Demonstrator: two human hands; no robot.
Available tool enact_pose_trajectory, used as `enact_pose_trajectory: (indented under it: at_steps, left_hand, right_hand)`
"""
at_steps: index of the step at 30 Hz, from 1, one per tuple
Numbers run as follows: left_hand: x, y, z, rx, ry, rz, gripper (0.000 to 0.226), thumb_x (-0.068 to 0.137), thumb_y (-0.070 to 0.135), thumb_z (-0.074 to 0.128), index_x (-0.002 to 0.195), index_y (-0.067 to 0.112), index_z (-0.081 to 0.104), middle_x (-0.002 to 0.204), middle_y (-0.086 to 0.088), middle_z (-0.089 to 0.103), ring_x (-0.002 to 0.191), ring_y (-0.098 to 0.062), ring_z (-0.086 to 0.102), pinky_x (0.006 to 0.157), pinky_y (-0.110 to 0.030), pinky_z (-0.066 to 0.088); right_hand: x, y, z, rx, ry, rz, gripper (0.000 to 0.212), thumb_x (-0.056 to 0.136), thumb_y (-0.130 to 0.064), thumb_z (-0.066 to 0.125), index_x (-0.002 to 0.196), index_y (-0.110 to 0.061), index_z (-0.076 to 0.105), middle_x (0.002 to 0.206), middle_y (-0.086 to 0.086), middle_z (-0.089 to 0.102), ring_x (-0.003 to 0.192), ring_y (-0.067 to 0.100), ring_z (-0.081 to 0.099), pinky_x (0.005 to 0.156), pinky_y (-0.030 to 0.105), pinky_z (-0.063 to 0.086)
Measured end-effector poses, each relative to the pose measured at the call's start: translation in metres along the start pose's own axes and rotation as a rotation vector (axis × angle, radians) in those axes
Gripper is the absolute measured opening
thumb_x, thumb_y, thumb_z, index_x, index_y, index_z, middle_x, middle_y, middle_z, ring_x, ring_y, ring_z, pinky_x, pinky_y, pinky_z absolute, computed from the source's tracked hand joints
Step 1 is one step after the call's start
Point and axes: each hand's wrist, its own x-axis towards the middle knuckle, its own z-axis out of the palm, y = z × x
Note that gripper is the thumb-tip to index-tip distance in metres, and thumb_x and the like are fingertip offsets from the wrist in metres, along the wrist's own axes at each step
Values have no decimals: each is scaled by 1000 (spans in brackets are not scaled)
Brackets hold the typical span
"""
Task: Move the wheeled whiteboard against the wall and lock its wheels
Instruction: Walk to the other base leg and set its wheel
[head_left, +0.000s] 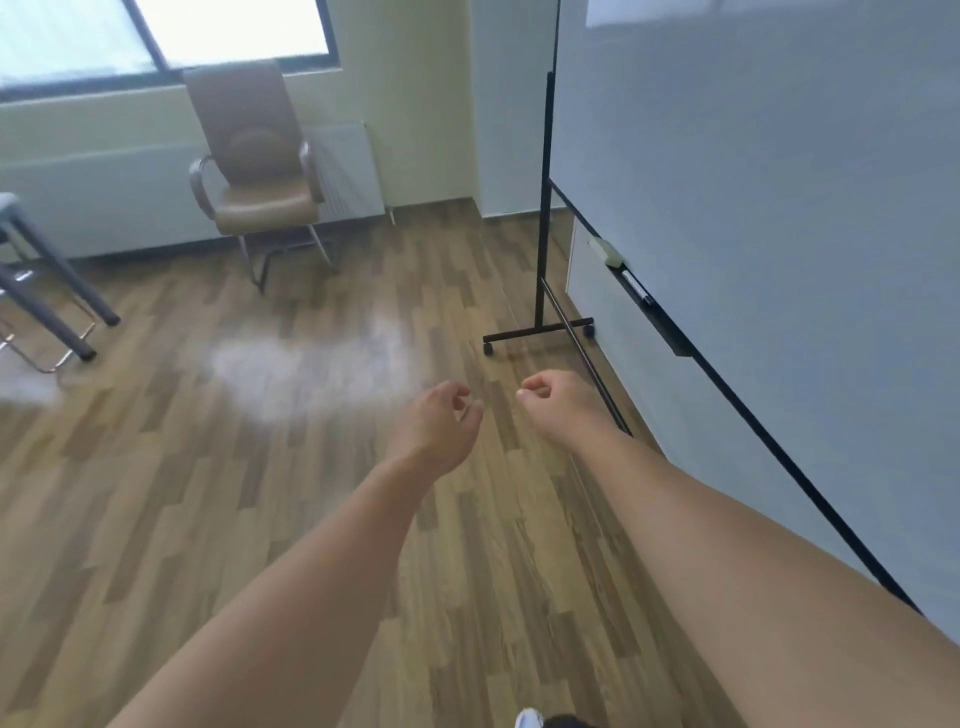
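Observation:
The wheeled whiteboard (753, 182) fills the right side of the view, its white face in a black frame. Its far foot bar (537, 331) rests on the wooden floor with small black casters (488, 348) at the ends. A marker tray (655, 317) along the lower edge carries an eraser and a marker. My left hand (439, 418) and my right hand (558, 405) hover over the floor to the left of the board, fingers loosely curled, holding nothing and touching nothing. The board's near foot is out of view.
A brown armchair (257, 171) stands by the far wall under a window (161, 36), with a radiator (345, 171) beside it. Grey table legs (52, 280) sit at the left edge. A wall (511, 104) lies behind the whiteboard. Wooden floor (234, 441) spreads ahead.

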Motion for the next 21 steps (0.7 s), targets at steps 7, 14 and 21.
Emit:
enact_pose_trajectory:
  at_steps: [7,14,21]
  left_hand:
    - [166,-27,3,22,-37,-3,42,101,42,55,133,17,64,122,2,70,109,-17,66,93,-37,56]
    - [344,-25,0,74,-102,-28,41,103,39,52,136,18,63,125,2,69,110,-16,64,93,-34,54]
    - [506,-29,16,1,-143,-26,38,102,41,53,130,19,66,119,4,71,106,-14,65,94,-36,56]
  right_hand:
    - [169,-7,18,16,2,47,30,102,-34,56,128,-21,64,116,-4,63,103,14,58,76,28,46]
    - [346,-20,18,30,-40,122,25,100,-36,55,121,-25,66,113,-5,66,101,15,62,80,33,53]
    - [498,-33,21,40,-43,193,20,101,-34,56,115,-25,66,109,-6,65,96,13,63,82,34,57]
